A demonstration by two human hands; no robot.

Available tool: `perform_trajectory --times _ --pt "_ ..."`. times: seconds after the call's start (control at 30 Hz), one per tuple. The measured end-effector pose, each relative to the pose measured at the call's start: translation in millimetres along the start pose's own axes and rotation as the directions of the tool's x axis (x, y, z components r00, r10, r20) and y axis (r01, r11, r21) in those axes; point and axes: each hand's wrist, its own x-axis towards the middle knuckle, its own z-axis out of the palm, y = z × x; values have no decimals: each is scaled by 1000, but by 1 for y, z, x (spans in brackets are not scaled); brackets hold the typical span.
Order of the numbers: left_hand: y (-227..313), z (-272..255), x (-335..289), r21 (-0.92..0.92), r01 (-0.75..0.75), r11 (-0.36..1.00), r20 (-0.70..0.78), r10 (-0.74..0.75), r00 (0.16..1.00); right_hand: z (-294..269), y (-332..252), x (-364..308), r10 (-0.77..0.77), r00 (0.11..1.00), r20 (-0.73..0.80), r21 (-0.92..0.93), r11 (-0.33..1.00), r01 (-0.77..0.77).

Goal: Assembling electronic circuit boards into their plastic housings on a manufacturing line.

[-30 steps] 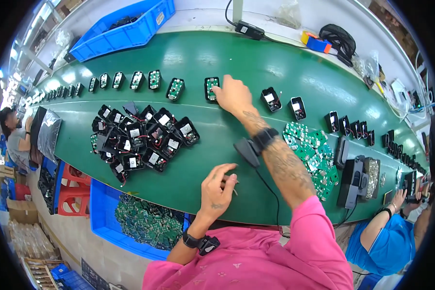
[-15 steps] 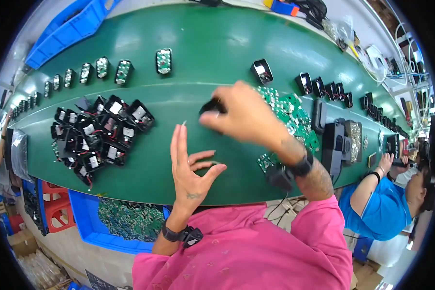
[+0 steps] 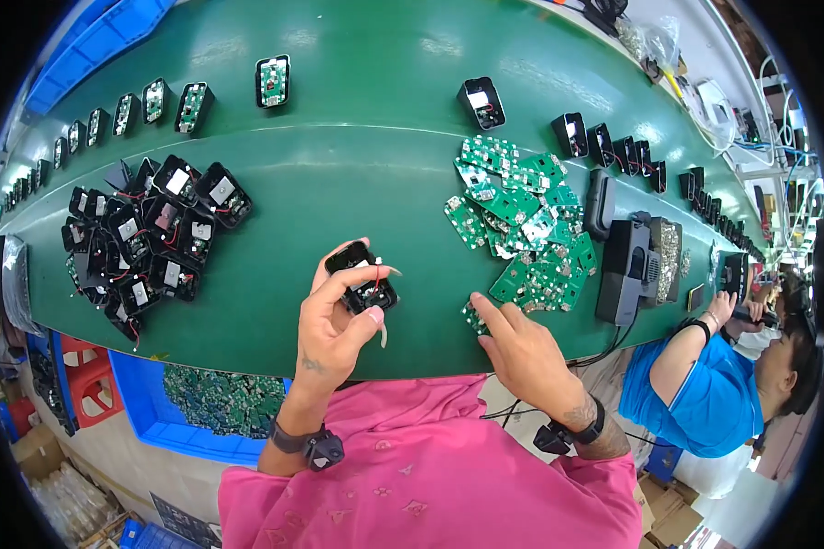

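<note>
My left hand (image 3: pixel 324 331) is closed around a small black plastic casing (image 3: pixel 346 262), its open side facing up. A red wire shows inside it between my thumb and fingers. To the right, near the table's front edge, my right hand (image 3: pixel 527 359) has its fingertips and thumb closed on a small green circuit board (image 3: pixel 470 318), mostly covered by the fingers. Just beyond that hand lies a loose heap of green circuit boards (image 3: pixel 522 220). Left of my left hand, several black casings with red wires (image 3: pixel 192 236) are piled together.
Along the back of the green table (image 3: pixel 366 165) stand casings with boards (image 3: pixel 272 80) and open casings (image 3: pixel 482 102). A black device (image 3: pixel 624 265) sits beside a tray of small metal parts (image 3: pixel 666 252). Below left is a blue bin (image 3: pixel 146 412) of boards. A co-worker (image 3: pixel 696 393) sits right.
My right hand has moved from the casing down to the board near the front edge. My left hand, previously spread and empty, now holds the casing. The view has shifted slightly.
</note>
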Motion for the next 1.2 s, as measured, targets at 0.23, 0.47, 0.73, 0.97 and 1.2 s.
perform_trajectory --times 0.23,0.47,0.73,0.97,1.2 --pt "-2 10 -9 66 26 997 0 -26 1000 -14 -2 16 -24 997 78 60 998 19" --pt "-3 15 -15 91 1 996 -39 3 999 -12 12 24 61 943 326 709 644 -287" --pt "12 25 -16 273 -19 962 1 19 1000 7 -35 50 236 971 33 992 -124 -3" --pt "7 18 -14 402 -185 897 111 153 982 22 -35 54 247 969 -3 992 123 -28" --pt "7 19 -13 133 -6 991 136 -13 991 30 -40 56 284 959 -22 954 293 -65"
